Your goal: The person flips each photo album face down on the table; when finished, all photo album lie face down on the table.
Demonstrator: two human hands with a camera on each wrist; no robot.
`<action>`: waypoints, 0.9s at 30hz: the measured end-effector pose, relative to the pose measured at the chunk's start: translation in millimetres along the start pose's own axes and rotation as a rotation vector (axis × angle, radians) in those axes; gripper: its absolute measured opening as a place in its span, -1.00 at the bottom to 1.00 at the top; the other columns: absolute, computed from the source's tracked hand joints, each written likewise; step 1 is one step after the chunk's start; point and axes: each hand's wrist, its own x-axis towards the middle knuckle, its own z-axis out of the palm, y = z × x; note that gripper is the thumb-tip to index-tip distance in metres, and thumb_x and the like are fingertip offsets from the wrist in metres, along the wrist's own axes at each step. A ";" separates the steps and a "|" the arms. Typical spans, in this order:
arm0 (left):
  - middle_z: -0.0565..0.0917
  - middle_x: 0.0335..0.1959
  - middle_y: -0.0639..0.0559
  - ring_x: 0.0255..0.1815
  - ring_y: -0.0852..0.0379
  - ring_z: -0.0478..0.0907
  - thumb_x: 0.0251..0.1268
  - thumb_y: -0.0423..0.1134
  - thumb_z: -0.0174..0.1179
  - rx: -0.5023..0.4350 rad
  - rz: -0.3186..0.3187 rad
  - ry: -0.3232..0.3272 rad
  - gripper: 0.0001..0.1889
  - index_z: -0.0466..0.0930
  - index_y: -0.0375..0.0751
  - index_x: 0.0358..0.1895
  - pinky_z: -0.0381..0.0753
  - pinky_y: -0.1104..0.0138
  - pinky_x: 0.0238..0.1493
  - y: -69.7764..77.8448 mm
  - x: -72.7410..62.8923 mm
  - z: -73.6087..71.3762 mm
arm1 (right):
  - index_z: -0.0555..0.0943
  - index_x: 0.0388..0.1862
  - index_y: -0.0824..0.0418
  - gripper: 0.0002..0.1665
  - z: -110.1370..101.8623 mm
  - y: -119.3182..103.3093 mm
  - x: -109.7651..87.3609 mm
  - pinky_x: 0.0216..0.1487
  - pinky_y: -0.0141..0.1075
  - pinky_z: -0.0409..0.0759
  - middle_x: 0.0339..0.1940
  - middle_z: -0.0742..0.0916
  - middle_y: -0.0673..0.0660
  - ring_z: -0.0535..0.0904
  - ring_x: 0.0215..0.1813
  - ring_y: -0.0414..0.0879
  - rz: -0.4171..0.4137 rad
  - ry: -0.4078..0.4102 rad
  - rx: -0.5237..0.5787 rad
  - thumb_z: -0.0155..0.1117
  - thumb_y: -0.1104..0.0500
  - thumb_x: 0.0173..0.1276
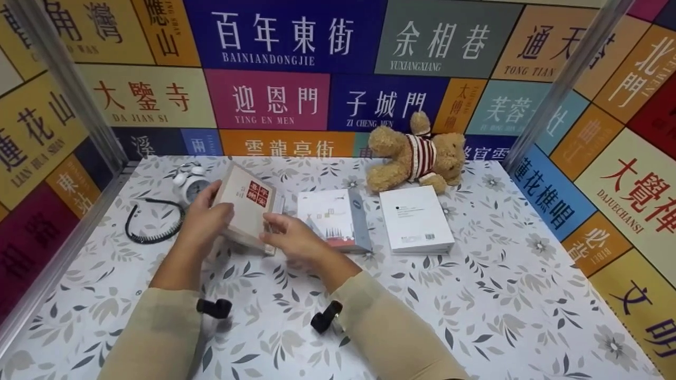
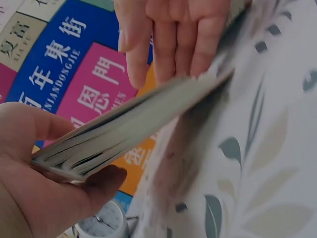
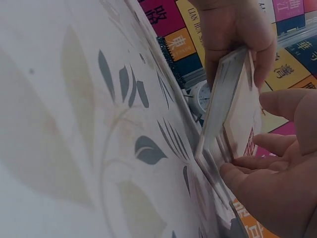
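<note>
A beige book (image 1: 247, 208) with a red seal-like label on its cover is tilted above the table. My left hand (image 1: 205, 214) grips it along its left edge, thumb on the cover and fingers behind. In the left wrist view, the page edges of the book (image 2: 124, 126) face the camera, and the left hand (image 2: 44, 168) holds one end. My right hand (image 1: 296, 237) is at the book's right side, its fingers loosely extended. Seen from the right wrist, the fingertips of the right hand (image 3: 277, 168) are right at the book's lower edge.
A white alarm clock (image 1: 191, 184) and black coiled headband (image 1: 153, 232) lie to the left. A book with a city picture (image 1: 325, 216) and a white book (image 1: 414, 219) lie to the right. Behind them, a teddy bear (image 1: 417, 155) lies on its side against the printed wall.
</note>
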 end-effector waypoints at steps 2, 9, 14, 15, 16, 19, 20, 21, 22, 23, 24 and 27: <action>0.33 0.69 -0.12 0.48 -0.10 0.44 0.55 -0.22 0.07 -0.035 0.010 -0.001 -0.23 0.07 0.05 0.76 0.61 0.27 0.29 7.7 -5.1 3.3 | 0.48 0.61 0.01 -0.31 -0.3 -1.0 0.3 0.75 -0.09 0.27 0.64 0.53 0.04 0.38 0.70 0.02 0.005 0.001 0.012 0.37 0.04 0.55; 0.32 0.70 -0.12 0.58 -0.14 0.41 0.69 -0.03 -0.07 -0.016 0.037 -0.037 -0.37 0.17 0.12 0.73 0.42 0.03 0.61 26.6 -20.3 17.4 | 0.50 0.59 -0.13 -0.39 -4.5 -6.7 0.6 0.59 -0.09 0.53 0.62 0.55 -0.04 0.51 0.60 -0.02 0.014 0.004 0.093 0.30 -0.06 0.61; 0.31 0.72 -0.08 0.66 -0.17 0.34 0.72 -0.01 -0.10 0.005 0.082 -0.096 -0.44 0.30 0.14 0.68 0.31 -0.09 0.70 29.5 -24.5 25.2 | 0.47 0.62 -0.16 -0.39 -11.1 -14.7 -3.0 0.61 -0.08 0.51 0.66 0.52 -0.05 0.46 0.64 -0.02 -0.061 0.005 0.129 0.24 -0.10 0.65; 0.29 0.73 -0.06 0.67 -0.16 0.33 0.72 -0.01 -0.09 0.004 0.091 -0.107 -0.44 0.31 0.13 0.67 0.30 -0.08 0.71 29.3 -24.9 26.8 | 0.46 0.62 -0.16 -0.39 -12.3 -16.5 -3.8 0.64 -0.08 0.47 0.66 0.51 -0.05 0.44 0.65 -0.03 -0.079 0.011 0.134 0.23 -0.10 0.65; 0.29 0.73 -0.04 0.68 -0.15 0.32 0.71 -0.01 -0.07 0.001 0.099 -0.118 -0.44 0.32 0.12 0.67 0.29 -0.06 0.71 28.7 -24.8 28.2 | 0.45 0.63 -0.15 -0.38 -13.6 -18.1 -4.3 0.65 -0.08 0.45 0.66 0.51 -0.05 0.43 0.66 -0.03 -0.096 0.019 0.144 0.23 -0.10 0.66; 0.27 0.73 -0.05 0.70 -0.08 0.29 0.72 -0.03 0.00 -0.032 0.126 -0.144 -0.43 0.30 0.01 0.68 0.26 0.02 0.75 25.2 -23.3 32.7 | 0.41 0.66 -0.07 -0.36 -17.4 -23.5 -5.8 0.68 -0.08 0.42 0.68 0.48 0.01 0.42 0.67 -0.01 -0.144 0.031 0.202 0.19 -0.05 0.68; 0.29 0.73 -0.08 0.70 -0.06 0.29 0.72 -0.06 0.02 -0.048 0.134 -0.152 -0.42 0.29 -0.04 0.68 0.26 0.05 0.75 23.5 -22.6 34.1 | 0.39 0.67 -0.06 -0.36 -18.9 -25.0 -6.4 0.67 -0.09 0.43 0.68 0.48 0.02 0.43 0.66 -0.01 -0.154 0.038 0.216 0.18 -0.03 0.69; 0.30 0.72 -0.11 0.70 -0.06 0.29 0.72 -0.10 0.05 -0.065 0.143 -0.160 -0.41 0.28 -0.09 0.68 0.28 0.07 0.74 21.7 -21.9 35.6 | 0.38 0.68 -0.04 -0.36 -20.3 -26.6 -7.0 0.66 -0.09 0.45 0.68 0.48 0.03 0.44 0.65 -0.01 -0.163 0.042 0.235 0.17 -0.02 0.70; 0.31 0.71 -0.14 0.69 -0.05 0.30 0.71 -0.13 0.07 -0.076 0.150 -0.169 -0.40 0.26 -0.13 0.69 0.30 0.08 0.73 19.9 -21.1 37.1 | 0.36 0.69 -0.03 -0.36 -21.8 -28.0 -7.6 0.64 -0.09 0.47 0.67 0.49 0.05 0.46 0.64 -0.01 -0.166 0.046 0.257 0.15 0.00 0.71; 0.31 0.70 -0.18 0.69 -0.06 0.30 0.69 -0.17 0.09 -0.089 0.159 -0.180 -0.38 0.24 -0.16 0.69 0.32 0.08 0.72 18.1 -20.6 38.6 | 0.35 0.70 -0.03 -0.35 -23.2 -29.2 -7.9 0.63 -0.08 0.49 0.66 0.49 0.07 0.48 0.62 0.00 -0.169 0.052 0.273 0.15 0.01 0.71; 0.31 0.70 -0.20 0.69 -0.07 0.32 0.68 -0.20 0.11 -0.095 0.159 -0.189 -0.36 0.21 -0.18 0.70 0.35 0.07 0.70 16.3 -20.1 40.0 | 0.35 0.70 -0.04 -0.35 -24.7 -30.2 -8.5 0.61 -0.08 0.52 0.65 0.50 0.08 0.50 0.61 0.00 -0.166 0.063 0.281 0.15 0.01 0.71; 0.27 0.71 -0.22 0.70 -0.10 0.30 0.64 -0.19 0.17 -0.079 0.140 -0.217 -0.29 0.14 -0.19 0.72 0.36 0.05 0.70 12.5 -19.6 43.2 | 0.34 0.70 -0.12 -0.32 -27.8 -31.5 -9.1 0.53 -0.10 0.60 0.63 0.50 0.10 0.55 0.56 0.00 -0.142 0.087 0.276 0.21 -0.02 0.68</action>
